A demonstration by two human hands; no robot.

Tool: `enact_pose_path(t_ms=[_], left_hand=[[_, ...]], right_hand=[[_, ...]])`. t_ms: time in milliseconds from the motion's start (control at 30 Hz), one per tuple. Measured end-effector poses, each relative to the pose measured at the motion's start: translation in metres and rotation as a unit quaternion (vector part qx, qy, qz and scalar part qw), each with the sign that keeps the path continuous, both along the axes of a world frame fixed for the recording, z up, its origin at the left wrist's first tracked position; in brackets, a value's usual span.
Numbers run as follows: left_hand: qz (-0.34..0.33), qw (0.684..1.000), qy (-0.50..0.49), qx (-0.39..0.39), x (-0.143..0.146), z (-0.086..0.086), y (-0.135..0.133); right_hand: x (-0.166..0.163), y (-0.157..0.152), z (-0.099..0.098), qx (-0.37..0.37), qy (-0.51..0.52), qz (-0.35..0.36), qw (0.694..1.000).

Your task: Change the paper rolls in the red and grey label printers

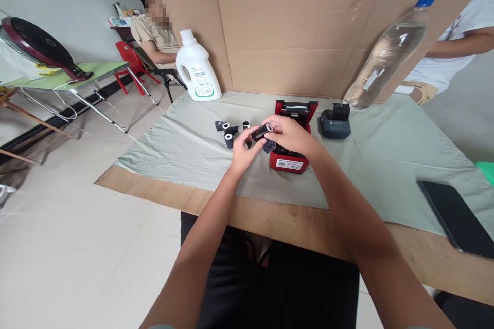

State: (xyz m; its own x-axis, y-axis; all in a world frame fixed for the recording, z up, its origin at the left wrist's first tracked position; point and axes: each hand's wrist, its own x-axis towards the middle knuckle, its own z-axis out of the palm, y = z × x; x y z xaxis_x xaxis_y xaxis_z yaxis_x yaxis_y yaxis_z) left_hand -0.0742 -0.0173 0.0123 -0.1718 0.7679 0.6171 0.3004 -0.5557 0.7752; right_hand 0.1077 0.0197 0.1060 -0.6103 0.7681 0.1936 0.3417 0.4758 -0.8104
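Both my hands meet over the table and hold a small black roll (262, 131) with a white core. My left hand (243, 149) pinches its left end, and my right hand (290, 134) grips its right end from above. Just behind and under my right hand stands a small red printer (293, 136) with its lid open. Two more black rolls (227, 131) lie on the grey cloth to the left, with a third small roll (246, 125) beside them.
A dark grey printer (335, 122) sits right of the red one. A white jug (197, 69) stands at the back left, a clear bottle (386, 54) at the back right, a phone (457, 218) at the right edge. Cardboard walls the back. Other people sit beyond.
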Motion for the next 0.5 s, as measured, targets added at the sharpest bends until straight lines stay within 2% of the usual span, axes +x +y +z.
enact_pose_path(t_ms=[100, 167, 367, 500], left_hand=[[0.043, 0.991, 0.122, 0.028, -0.001, 0.003, -0.005], [0.059, 0.985, 0.159, 0.044, -0.002, 0.002, -0.006], [0.064, 0.983, 0.172, 0.016, -0.004, -0.011, 0.001], [0.058, 0.987, 0.149, -0.008, -0.006, -0.011, 0.002]], right_hand=[[-0.001, -0.002, -0.001, -0.002, -0.017, -0.002, 1.0], [-0.002, -0.004, -0.001, -0.006, -0.029, -0.005, 1.0], [-0.006, -0.007, 0.002, 0.029, -0.083, -0.014, 0.996], [-0.007, -0.009, 0.003, 0.037, -0.092, -0.008, 0.995]])
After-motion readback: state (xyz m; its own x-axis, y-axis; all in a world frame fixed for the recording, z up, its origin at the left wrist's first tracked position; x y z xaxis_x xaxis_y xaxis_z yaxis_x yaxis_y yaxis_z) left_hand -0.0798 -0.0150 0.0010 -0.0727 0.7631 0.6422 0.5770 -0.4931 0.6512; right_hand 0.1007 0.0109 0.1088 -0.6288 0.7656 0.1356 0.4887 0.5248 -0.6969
